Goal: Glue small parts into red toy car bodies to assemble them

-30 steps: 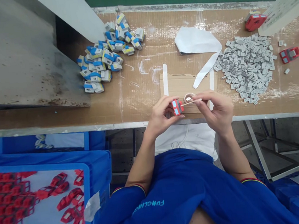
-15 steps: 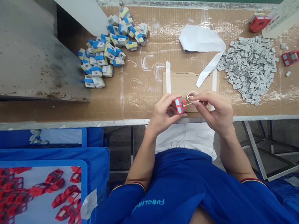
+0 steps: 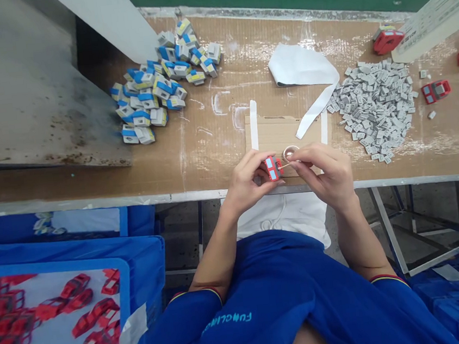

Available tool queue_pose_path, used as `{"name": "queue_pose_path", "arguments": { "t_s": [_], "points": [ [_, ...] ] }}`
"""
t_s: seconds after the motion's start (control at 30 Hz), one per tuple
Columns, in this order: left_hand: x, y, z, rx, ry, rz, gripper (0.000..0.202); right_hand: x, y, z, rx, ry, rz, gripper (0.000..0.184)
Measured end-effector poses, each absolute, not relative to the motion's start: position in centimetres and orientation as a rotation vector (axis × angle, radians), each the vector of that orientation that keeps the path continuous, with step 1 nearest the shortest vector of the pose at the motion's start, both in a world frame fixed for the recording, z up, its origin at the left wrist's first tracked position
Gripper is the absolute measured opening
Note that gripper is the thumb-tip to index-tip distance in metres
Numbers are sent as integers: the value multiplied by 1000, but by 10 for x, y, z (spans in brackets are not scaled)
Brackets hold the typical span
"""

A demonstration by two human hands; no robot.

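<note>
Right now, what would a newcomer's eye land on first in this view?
Probably the red toy car pinched in the left hand at centre, with a thin stick held beside it in the right hand. Next, the heaps on the bench: blue-and-white pieces left, grey pieces right. Red frames fill the blue crate lower left.

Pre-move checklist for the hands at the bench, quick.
1. Left hand gripping the red toy car: ok.
2. Right hand pinching the thin stick, its end at the car: ok.
3. Anything on the stick's end: cannot tell, too small.
4. Small round ring beside the fingers, on the cardboard sheet: ok.
5. Grey parts pile stocked, on the bench to the right: ok.
</note>
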State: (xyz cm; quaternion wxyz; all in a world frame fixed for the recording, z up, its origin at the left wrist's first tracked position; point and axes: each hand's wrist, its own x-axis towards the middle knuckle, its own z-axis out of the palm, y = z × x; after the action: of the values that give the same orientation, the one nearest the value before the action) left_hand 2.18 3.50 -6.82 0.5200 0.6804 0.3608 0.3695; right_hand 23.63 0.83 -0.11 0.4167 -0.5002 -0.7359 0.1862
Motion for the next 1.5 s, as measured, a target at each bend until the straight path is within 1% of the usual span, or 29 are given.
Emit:
{"name": "queue_pose_path", "arguments": {
  "t_s": [0.17, 0.37, 0.5, 0.6, 0.73, 0.83, 0.9, 1.13, 1.23, 1.27, 1.37, 1.43, 1.5],
  "points": [
    [20, 33, -67, 1665, 878, 891, 58, 237, 13, -2, -1235, -1830, 489, 12],
    [20, 29, -64, 1704, 896, 927, 55, 244, 17, 1, -1216, -1890, 589, 11],
    [22, 27, -65, 1705, 907, 933, 53, 245, 18, 2, -1172, -1917, 579, 10],
    [23, 28, -67, 1690, 919, 942, 56, 247, 17, 4, -1171, -1858, 575, 12],
    [23, 29, -68, 1670, 933, 937, 55, 260, 13, 0, -1193, -1646, 501, 10],
    [21, 30, -70, 1607, 896, 946, 54, 270, 10, -12, -1268, -1527, 436, 8],
    [20, 31, -72, 1542, 857, 949, 56, 271, 8, -23, -1324, -1512, 414, 10],
    [12, 32, -78, 1373, 824, 882, 60, 252, 5, -44, -1435, -1600, 506, 23],
    [10, 34, -77, 1389, 796, 921, 59, 268, 10, -41, -1463, -1574, 440, 33],
    [9, 35, -77, 1399, 795, 931, 58, 278, 13, -39, -1493, -1557, 383, 33],
    [9, 35, -76, 1414, 802, 924, 57, 314, 24, -29, -1669, -1586, 220, 23],
    [9, 35, -77, 1403, 807, 908, 58, 335, 30, -24, -1784, -1702, 204, 20],
    [9, 34, -78, 1389, 808, 897, 59, 349, 36, -23, -1866, -1786, 212, 22]
  ]
}}
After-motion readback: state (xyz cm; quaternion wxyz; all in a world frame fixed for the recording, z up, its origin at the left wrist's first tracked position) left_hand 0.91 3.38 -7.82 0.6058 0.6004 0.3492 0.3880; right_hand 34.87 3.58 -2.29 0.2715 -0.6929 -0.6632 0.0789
